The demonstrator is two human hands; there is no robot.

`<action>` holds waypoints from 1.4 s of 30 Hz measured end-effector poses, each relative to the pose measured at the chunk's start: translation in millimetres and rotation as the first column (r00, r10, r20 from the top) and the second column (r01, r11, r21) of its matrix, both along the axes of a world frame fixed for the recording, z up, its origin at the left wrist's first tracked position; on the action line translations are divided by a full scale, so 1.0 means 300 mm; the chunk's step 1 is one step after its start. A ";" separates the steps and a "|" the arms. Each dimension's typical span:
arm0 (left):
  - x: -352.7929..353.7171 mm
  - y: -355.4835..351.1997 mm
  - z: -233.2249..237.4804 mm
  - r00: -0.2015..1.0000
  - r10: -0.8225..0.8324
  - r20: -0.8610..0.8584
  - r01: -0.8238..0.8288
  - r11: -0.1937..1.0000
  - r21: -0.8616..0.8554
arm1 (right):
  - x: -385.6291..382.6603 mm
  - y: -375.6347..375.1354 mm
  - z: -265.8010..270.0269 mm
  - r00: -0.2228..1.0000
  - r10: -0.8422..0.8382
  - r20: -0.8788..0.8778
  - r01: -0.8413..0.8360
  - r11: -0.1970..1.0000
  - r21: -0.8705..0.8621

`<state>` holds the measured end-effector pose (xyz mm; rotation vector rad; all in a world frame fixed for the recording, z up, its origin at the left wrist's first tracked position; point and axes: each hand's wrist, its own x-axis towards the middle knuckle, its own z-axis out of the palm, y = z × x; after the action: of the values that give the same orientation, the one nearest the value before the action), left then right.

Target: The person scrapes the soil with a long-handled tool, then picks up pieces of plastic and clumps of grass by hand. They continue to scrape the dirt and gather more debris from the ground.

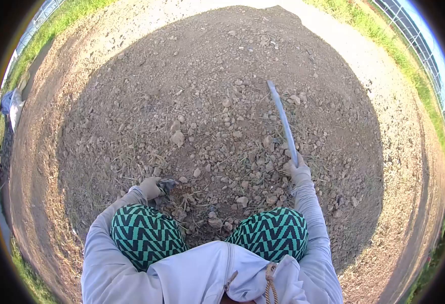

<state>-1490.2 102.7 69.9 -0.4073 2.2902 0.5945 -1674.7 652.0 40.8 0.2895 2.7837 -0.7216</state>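
A long, thin, grey-blue bar slants up and away over the stony soil, its near end in my right hand, whose fingers are wrapped round it. Just beyond my left knee, my left hand is closed on a dark, crumpled piece of material, low over the ground. Dry straw and small clods lie beside that material. Between my two hands the soil is loose and full of stones.
My knees in green and black patterned cloth are at the bottom. A larger stone lies ahead. Grass strips run along both far sides, with a fence at the right. White and blue bags are at the far left.
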 end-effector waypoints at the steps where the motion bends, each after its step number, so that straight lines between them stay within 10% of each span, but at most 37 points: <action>1: 0.028 -0.023 -0.044 0.997 0.082 0.003 -0.082 0.994 0.079 | -0.047 0.100 -0.023 0.993 -0.093 -0.076 0.093 0.996 -0.009; 6: 0.213 -0.168 -0.257 0.982 0.186 -0.035 -0.180 0.975 0.133 | -0.150 0.202 0.116 0.991 -0.017 -0.130 0.023 0.999 0.044; 14: 0.166 -0.088 -0.097 0.981 0.191 -0.017 -0.189 0.979 0.078 | 0.023 -0.312 0.181 0.920 0.277 0.278 -0.332 0.927 0.174; 18: 0.173 -0.090 -0.096 0.969 0.244 0.026 -0.245 0.963 0.116 | 0.191 -0.147 0.177 0.820 0.451 0.351 -0.487 0.873 0.017; 24: 0.148 -0.082 -0.092 0.990 0.142 0.009 -0.142 0.990 0.017 | 0.344 0.005 0.246 0.725 0.551 0.414 -0.562 0.820 -0.108; 31: 0.156 -0.082 -0.073 0.990 0.134 0.047 -0.135 0.991 0.023 | 0.103 -0.070 0.050 0.965 0.257 -0.047 -0.260 0.964 -0.057; 36: 0.167 -0.069 -0.044 0.991 0.117 0.059 -0.119 0.992 0.034 | -0.094 -0.159 -0.035 0.999 0.052 -0.017 -0.053 0.993 -0.101; 39: 0.183 -0.089 -0.081 0.989 0.127 -0.076 -0.130 0.991 -0.032 | -0.001 -0.152 -0.050 0.951 0.273 0.147 -0.288 0.954 0.087; 42: 0.172 -0.116 -0.102 0.947 0.091 -0.309 -0.137 0.982 -0.131 | 0.198 -0.175 0.065 0.858 0.447 0.252 -0.431 0.894 -0.119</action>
<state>-1438.7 68.0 39.3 -0.5581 2.6294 0.5742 -1615.4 599.4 60.3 -0.2417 2.4246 -0.5913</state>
